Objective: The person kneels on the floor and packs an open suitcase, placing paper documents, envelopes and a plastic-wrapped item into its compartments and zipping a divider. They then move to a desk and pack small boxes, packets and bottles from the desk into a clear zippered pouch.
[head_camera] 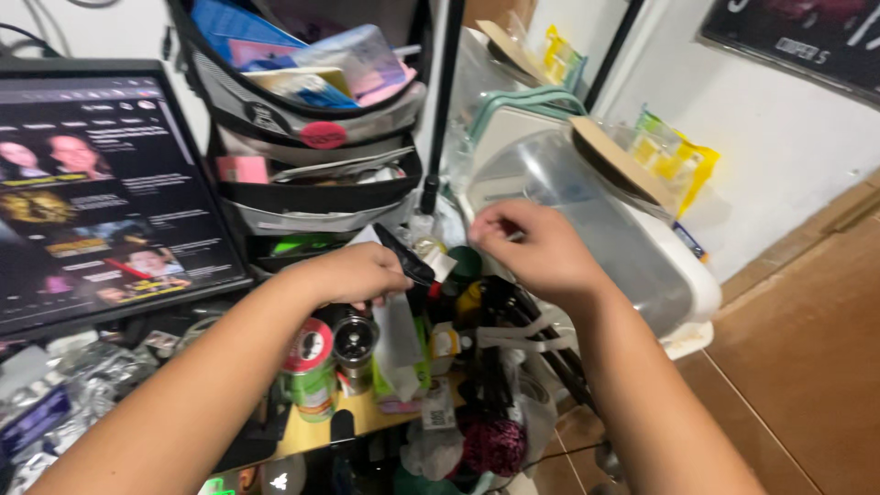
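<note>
Reaching over a cluttered desk, the left hand (353, 273) is clenching around a black-handled tool (408, 259) and a white slip of paper (400, 335) — both hanging above a red-lidded can (309, 367) and a small metal grinder (354, 344). The right hand (541, 249) is hovering with fingers pinched before a clear plastic bin (587, 215) — whether it is holding anything, I cannot tell. A monitor (101, 192) is glowing at left.

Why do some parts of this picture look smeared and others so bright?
Head view: the right hand and the forearms at the bottom edge are softened by motion blur; the lit monitor glows against dim clutter; the white wall is brightly lit; wide-angle distortion bends the edges.
</note>
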